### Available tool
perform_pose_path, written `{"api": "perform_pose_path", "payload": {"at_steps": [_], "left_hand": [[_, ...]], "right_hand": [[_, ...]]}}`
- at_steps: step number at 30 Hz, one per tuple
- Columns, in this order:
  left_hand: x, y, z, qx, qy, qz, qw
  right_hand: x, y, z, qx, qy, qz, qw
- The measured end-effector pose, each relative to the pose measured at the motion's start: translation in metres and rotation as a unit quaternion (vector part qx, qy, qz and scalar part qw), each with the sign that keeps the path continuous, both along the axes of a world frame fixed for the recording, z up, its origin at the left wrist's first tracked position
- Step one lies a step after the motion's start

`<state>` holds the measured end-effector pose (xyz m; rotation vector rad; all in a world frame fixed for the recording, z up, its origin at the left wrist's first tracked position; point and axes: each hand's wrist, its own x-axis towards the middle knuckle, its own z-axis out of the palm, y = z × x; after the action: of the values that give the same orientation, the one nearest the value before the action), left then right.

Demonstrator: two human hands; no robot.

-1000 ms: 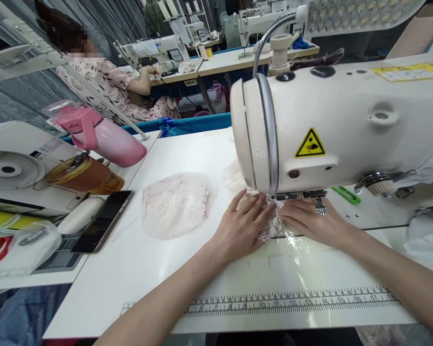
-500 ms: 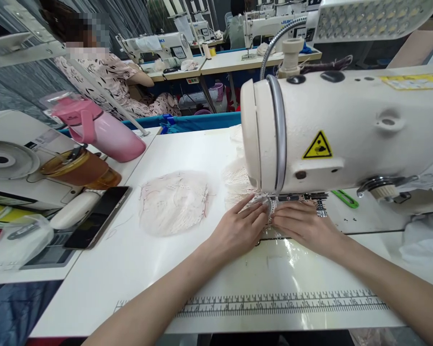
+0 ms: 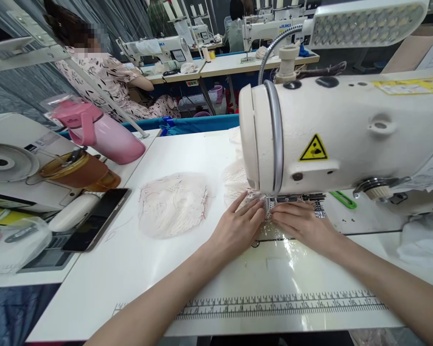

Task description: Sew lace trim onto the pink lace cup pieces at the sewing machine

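A cream sewing machine (image 3: 332,134) stands at the right, its needle area low on the left end. My left hand (image 3: 238,220) lies flat at the presser foot, fingers stretched out over pale lace fabric (image 3: 236,179). From the other side, my right hand (image 3: 306,226) rests with its fingers extended close together, pressing the strip of lace beside the foot. The fingertips of both hands nearly meet there, and they cover most of the piece being held down. A second lace piece (image 3: 173,205), roughly oval with loose threads, lies to the left of my left hand.
A phone (image 3: 97,220), a pink bottle (image 3: 103,132) and a brown drink cup (image 3: 75,168) sit at the left. A green tool (image 3: 344,200) lies behind my right hand. A printed ruler (image 3: 260,306) runs along the front edge. Another person (image 3: 104,84) sits beyond.
The view has shifted slightly. Both hands stay at the presser foot in almost the same pose, with the lace under them.
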<state>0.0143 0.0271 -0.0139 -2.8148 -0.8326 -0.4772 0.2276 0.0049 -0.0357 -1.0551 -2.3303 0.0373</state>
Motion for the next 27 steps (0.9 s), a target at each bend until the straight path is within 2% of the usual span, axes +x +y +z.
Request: {"api": "perform_pose_path", "payload": {"at_steps": [6, 13, 18, 23, 27], "left_hand": [[0.0018, -0.0027, -0.0011, -0.007, 0.011, 0.017, 1.0], [0.0021, -0.0045, -0.0029, 0.015, 0.028, 0.018, 0.999], [0.0009, -0.0039, -0.0051, 0.025, 0.025, 0.004, 0.999], [0.0009, -0.0031, -0.0051, 0.032, 0.027, -0.003, 0.999], [0.001, -0.0027, -0.0045, 0.032, 0.031, 0.004, 0.999]], "right_hand": [[0.0034, 0.0005, -0.0066, -0.036, 0.032, -0.012, 0.999], [0.003, -0.0031, -0.0029, -0.042, 0.06, -0.087, 0.993], [0.0043, 0.0019, 0.001, -0.067, 0.092, -0.095, 0.989], [0.0046, 0.0037, -0.0014, -0.085, 0.128, -0.131, 0.979], [0.0064, 0.004, -0.0042, -0.108, 0.141, -0.126, 0.976]]}}
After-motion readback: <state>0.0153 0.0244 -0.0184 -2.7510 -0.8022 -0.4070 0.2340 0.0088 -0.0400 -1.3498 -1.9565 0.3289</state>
